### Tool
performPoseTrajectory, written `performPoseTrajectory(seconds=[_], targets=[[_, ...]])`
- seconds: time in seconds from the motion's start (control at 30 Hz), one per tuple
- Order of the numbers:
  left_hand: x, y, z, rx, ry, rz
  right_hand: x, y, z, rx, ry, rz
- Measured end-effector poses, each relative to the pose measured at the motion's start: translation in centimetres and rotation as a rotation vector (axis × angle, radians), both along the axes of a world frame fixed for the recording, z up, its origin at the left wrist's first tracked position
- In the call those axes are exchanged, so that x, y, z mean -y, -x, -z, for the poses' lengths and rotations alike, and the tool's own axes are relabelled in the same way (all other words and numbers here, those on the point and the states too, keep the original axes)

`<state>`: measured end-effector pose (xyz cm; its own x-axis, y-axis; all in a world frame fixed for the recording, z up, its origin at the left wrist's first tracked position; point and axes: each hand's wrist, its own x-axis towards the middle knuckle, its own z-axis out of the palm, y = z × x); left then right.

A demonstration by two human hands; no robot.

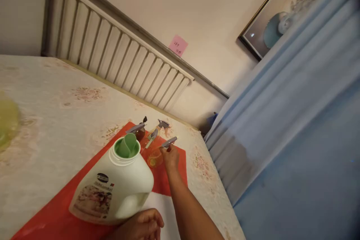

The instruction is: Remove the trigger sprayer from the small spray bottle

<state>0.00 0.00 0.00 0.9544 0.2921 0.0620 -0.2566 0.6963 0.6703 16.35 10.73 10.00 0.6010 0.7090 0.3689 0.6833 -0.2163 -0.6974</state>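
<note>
My right hand (171, 157) reaches forward, its fingers closed around the neck of a clear spray bottle (154, 159) with a grey trigger head and some yellowish liquid low inside. Close to my body, my left hand (144, 225) lies beside the base of a large pale jug (129, 180), fingers loosely bent and nothing visible in them. The jug stands uncapped, with a green pouring spout in its mouth and a picture label on its side. Behind it are more spray bottles: a dark one (140, 134) and clear ones with grey heads (163, 123).
A red sheet (62, 198) lies under the bottles, on a flowered tablecloth (75, 120). White paper (164, 210) shows near my right forearm. A yellow-green object (7, 122) sits at the left edge. Beyond are a radiator (112, 48) and a blue curtain (281, 112).
</note>
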Motion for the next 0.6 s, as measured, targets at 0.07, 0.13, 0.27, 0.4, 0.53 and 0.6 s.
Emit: performPoseTrajectory(seconds=[0.07, 0.13, 0.27, 0.4, 0.53, 0.6], targets=[[0.0, 0.0, 0.1, -0.01, -0.011, -0.004, 0.1, 0.0, 0.1, 0.016, -0.002, 0.011], [-0.1, 0.1, 0.0, -0.01, -0.027, -0.018, 0.6, 0.0, 0.0, 0.028, -0.013, 0.026], [0.0, 0.3, -0.2, -0.031, -0.003, -0.026, 2.9, -0.5, -1.4, 0.03, -0.052, 0.05], [0.4, 0.4, -0.4, -0.044, 0.114, -0.032, 6.8, -1.0, -3.7, 0.0, -0.098, 0.043], [0.6, 0.6, -0.7, -0.054, 0.247, -0.053, 11.9, -0.6, -5.2, -0.061, -0.132, 0.019], [0.5, 0.6, -0.9, -0.032, 0.289, -0.05, 14.3, 0.1, -5.2, -0.149, -0.154, -0.021]])
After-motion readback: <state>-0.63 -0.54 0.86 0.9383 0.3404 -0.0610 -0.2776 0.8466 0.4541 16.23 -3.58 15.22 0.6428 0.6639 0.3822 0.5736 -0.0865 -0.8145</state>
